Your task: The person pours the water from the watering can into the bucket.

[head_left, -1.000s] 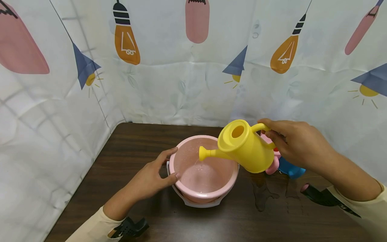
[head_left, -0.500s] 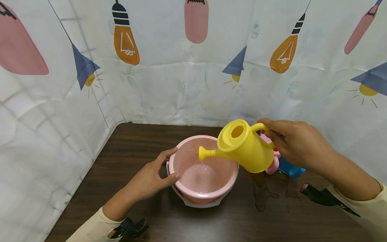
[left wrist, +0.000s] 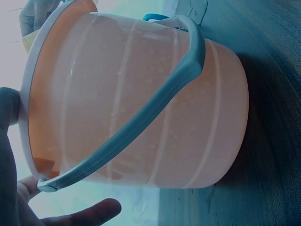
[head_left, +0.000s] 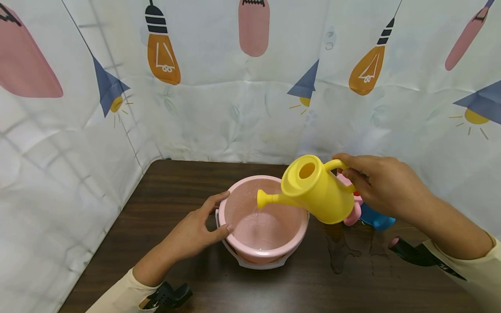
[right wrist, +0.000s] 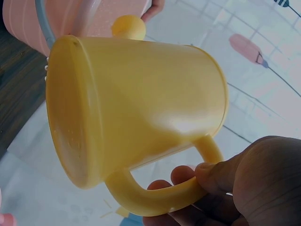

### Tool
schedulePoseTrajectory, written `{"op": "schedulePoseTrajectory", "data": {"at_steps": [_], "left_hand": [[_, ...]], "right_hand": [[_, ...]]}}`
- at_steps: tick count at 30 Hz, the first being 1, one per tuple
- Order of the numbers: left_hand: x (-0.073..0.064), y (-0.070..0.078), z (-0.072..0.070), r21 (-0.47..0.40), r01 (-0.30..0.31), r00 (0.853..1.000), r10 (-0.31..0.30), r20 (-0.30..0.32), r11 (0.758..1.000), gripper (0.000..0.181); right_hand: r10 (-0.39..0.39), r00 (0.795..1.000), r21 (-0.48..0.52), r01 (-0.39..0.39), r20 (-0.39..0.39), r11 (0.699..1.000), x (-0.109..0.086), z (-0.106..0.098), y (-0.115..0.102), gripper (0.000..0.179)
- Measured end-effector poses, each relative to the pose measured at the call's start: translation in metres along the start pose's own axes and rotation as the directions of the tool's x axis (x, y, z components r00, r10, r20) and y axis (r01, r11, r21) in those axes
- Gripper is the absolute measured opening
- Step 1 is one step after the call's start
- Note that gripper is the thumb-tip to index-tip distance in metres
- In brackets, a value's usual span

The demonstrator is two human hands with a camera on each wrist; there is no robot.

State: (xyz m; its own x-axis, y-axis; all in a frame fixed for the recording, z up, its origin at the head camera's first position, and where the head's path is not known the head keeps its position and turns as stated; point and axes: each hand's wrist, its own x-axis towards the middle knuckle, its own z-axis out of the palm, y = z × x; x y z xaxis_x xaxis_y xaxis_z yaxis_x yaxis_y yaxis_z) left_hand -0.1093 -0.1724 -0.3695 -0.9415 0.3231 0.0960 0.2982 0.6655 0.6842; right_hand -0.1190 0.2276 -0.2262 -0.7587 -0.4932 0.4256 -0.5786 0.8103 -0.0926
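My right hand (head_left: 385, 184) grips the handle of a yellow toy watering can (head_left: 318, 189), fingers curled round it in the right wrist view. The can is tilted left, its round spout head (head_left: 264, 198) over the mouth of a pink bucket (head_left: 270, 251). Thin streams of water fall from the spout into the bucket. Shallow water seems to lie at its bottom. My left hand (head_left: 193, 230) rests on the bucket's left rim, thumb and forefinger spread apart. In the left wrist view, another finger (left wrist: 91, 214) stretches out beside the bucket. The bucket's grey handle (left wrist: 136, 125) hangs down its side.
Behind the can and right hand, a pink object (head_left: 354, 213) and a blue object (head_left: 377, 217) stand partly hidden. Spilled water (head_left: 340, 252) lies on the dark wooden table (head_left: 188, 178) right of the bucket. A printed white cloth (head_left: 219, 117) hangs behind and at the left.
Both hands, the watering can and the bucket stay almost still. Water keeps falling, and the splash ripples at the bucket's bottom vary between frames.
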Motion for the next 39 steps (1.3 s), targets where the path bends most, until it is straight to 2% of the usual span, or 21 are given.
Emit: {"op": "schedulePoseTrajectory", "data": {"at_steps": [39], "left_hand": [[-0.0009, -0.0015, -0.0003, 0.006, 0.0, 1.0, 0.0, 0.004, 1.0, 0.08]], "right_hand": [[0.012, 1.0, 0.001, -0.012, 0.002, 1.0, -0.0003, -0.0004, -0.0015, 0.042]]}}
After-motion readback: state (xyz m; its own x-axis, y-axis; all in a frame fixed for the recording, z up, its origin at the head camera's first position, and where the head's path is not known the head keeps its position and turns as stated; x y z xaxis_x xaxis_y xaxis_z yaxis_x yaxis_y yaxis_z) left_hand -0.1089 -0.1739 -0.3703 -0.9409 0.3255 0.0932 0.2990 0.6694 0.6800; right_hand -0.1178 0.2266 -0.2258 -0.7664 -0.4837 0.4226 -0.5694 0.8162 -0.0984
